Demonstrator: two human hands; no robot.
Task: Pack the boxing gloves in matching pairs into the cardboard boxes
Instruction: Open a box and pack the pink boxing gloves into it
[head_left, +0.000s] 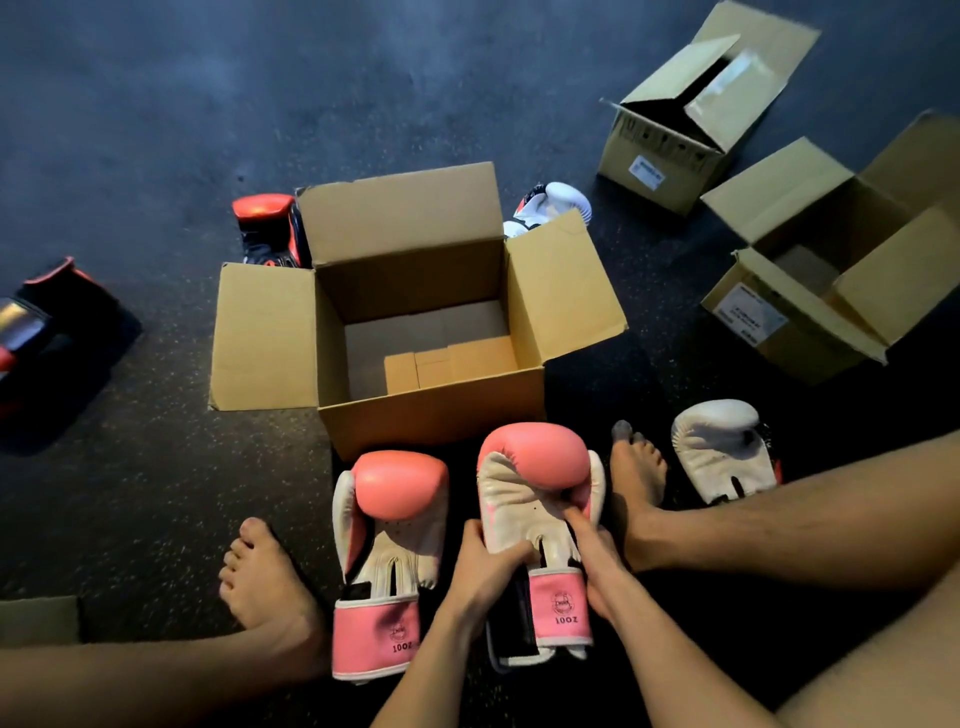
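Two pink-and-white boxing gloves lie palm up on the dark floor in front of an open cardboard box (431, 421). My left hand (480, 571) and my right hand (589, 556) both grip the right pink glove (535, 467) around its palm, thumbs on top. The left pink glove (395, 499) lies untouched beside it. A white glove (722, 447) rests to the right of my right foot. Another white glove (553, 205) sits behind the box, a red-and-black glove (267, 226) behind its left flap, and a second red-and-black glove (36, 332) at the far left.
Two more open cardboard boxes stand at the right: one far back (670, 156) and one nearer (789, 312). My bare feet (265, 587) and legs flank the pink gloves. A flat cardboard piece (39, 618) shows at the lower left.
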